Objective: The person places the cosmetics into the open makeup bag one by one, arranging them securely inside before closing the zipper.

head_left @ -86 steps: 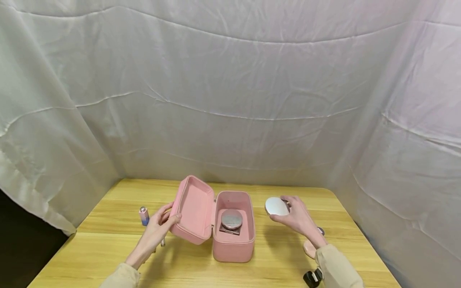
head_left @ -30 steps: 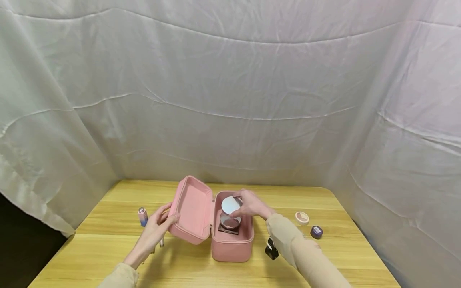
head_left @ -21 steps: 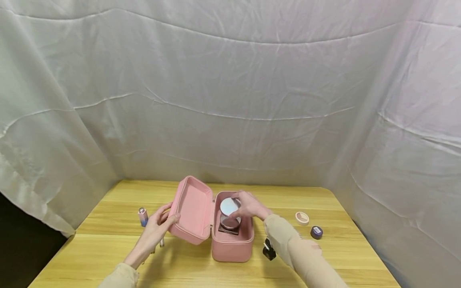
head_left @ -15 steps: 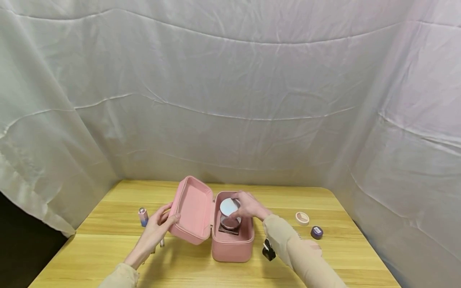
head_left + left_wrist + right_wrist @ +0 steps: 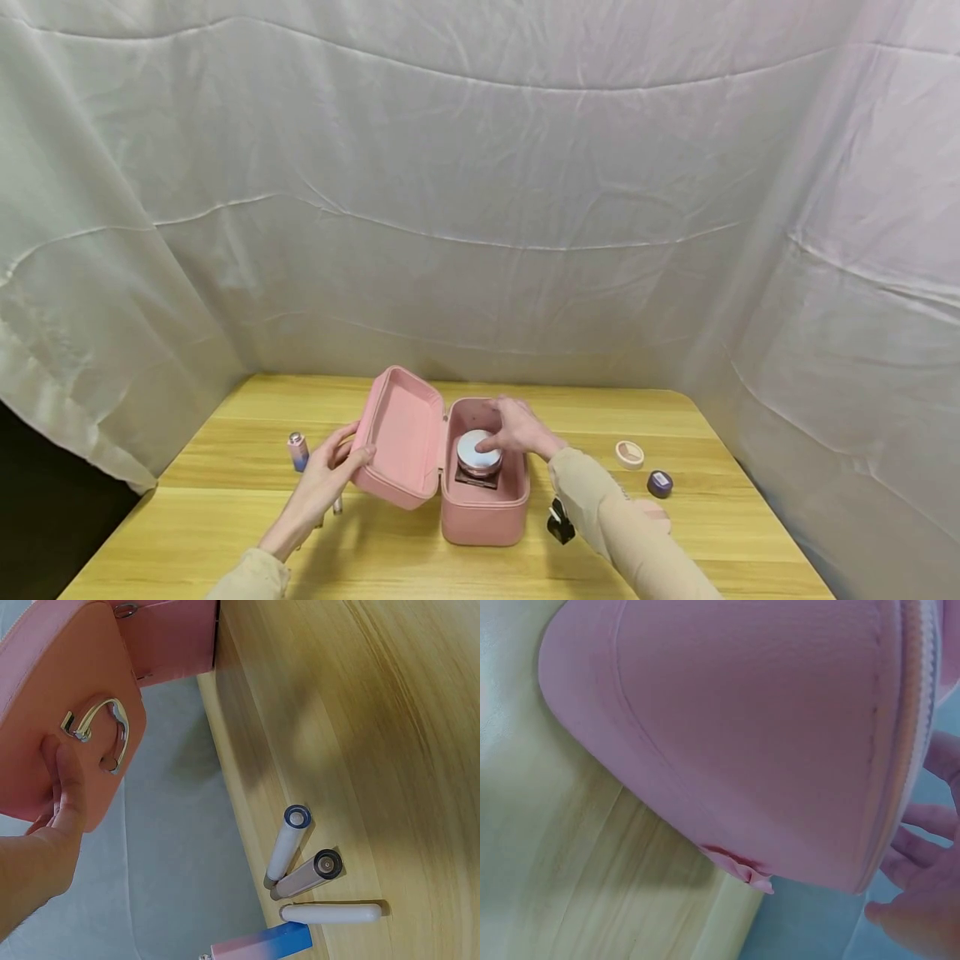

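A pink cosmetic case (image 5: 483,525) stands on the table with its lid (image 5: 405,437) swung out to the left. My left hand (image 5: 330,468) grips the lid's outer edge, thumb on the rim side, while the left wrist view shows the fingers beside its metal-ended handle (image 5: 120,724). Inside the case, a round silver compact (image 5: 471,457) lies on the stack, above a dark square palette (image 5: 477,480). My right hand (image 5: 517,429) hovers over the case with loosely spread fingers, its thumb overlapping the compact's top. In the right wrist view the case wall hides the contents.
On the right lie a round tri-colour palette (image 5: 628,454), a purple jar (image 5: 660,483), a black object (image 5: 559,525) and a pale pink round piece (image 5: 656,512) partly behind the sleeve. To the left stand a pink-blue bottle (image 5: 297,452) and several slim tubes (image 5: 309,875). Grey curtains surround the table.
My right hand has brought the silver compact from the right into the case, lowered it onto the stack and loosened its fingers. My left hand keeps hold of the lid.
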`<state>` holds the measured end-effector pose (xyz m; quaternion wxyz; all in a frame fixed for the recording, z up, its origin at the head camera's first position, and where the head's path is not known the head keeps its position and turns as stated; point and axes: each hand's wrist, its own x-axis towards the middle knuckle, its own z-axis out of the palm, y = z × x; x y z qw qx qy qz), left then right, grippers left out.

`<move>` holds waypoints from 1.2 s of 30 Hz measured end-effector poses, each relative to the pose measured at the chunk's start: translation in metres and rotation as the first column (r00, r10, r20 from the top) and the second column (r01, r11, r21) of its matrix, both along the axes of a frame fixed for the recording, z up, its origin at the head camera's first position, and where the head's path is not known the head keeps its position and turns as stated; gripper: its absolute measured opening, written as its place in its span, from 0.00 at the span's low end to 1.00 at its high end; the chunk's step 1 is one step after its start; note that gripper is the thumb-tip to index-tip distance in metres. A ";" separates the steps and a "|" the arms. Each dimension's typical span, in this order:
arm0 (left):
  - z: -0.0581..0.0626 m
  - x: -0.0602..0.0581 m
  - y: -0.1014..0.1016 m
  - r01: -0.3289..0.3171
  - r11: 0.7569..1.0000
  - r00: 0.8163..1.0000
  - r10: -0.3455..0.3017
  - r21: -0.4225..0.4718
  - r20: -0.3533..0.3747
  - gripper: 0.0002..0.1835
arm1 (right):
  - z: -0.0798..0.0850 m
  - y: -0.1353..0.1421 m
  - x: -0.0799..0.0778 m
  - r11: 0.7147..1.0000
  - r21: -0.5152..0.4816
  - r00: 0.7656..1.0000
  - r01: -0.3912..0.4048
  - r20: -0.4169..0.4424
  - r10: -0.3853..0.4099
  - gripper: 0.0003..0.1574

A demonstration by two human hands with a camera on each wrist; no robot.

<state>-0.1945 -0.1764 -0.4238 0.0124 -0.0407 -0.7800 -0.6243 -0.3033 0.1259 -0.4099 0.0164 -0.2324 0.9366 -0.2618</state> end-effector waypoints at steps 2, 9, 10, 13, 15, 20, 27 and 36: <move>0.000 0.000 0.000 0.000 1.000 1.000 0.000 0.002 0.000 0.34 | 0.000 0.001 0.000 1.000 0.000 1.000 0.005 -0.015 -0.005 0.47; 0.000 0.000 0.000 -0.005 1.000 1.000 0.005 0.003 0.000 0.33 | -0.002 0.006 0.002 0.998 -0.056 0.998 0.001 -0.057 -0.005 0.45; -0.001 0.000 0.000 -0.006 1.000 1.000 0.006 0.001 0.000 0.34 | -0.002 0.007 0.002 0.997 -0.075 0.998 0.000 -0.062 -0.004 0.44; -0.001 0.000 0.000 -0.005 1.000 1.000 0.005 0.002 -0.001 0.34 | -0.005 0.009 0.005 0.988 -0.153 0.997 -0.001 -0.073 -0.011 0.43; -0.001 0.001 0.000 -0.002 1.000 1.000 0.002 0.005 0.000 0.34 | -0.007 0.011 0.008 0.979 -0.203 0.997 0.015 -0.072 -0.031 0.42; -0.001 0.000 0.000 0.001 1.000 1.000 -0.001 0.008 0.003 0.34 | -0.012 0.015 0.017 0.941 -0.323 0.991 0.102 -0.045 -0.123 0.41; -0.001 0.000 0.000 0.004 1.000 1.000 -0.004 0.005 0.005 0.34 | -0.019 0.022 0.030 0.865 -0.468 0.968 0.180 -0.074 -0.241 0.36; -0.001 0.001 0.000 0.002 1.000 1.000 -0.002 -0.003 0.013 0.34 | -0.032 0.029 0.046 0.718 -0.650 0.904 0.251 -0.107 -0.413 0.29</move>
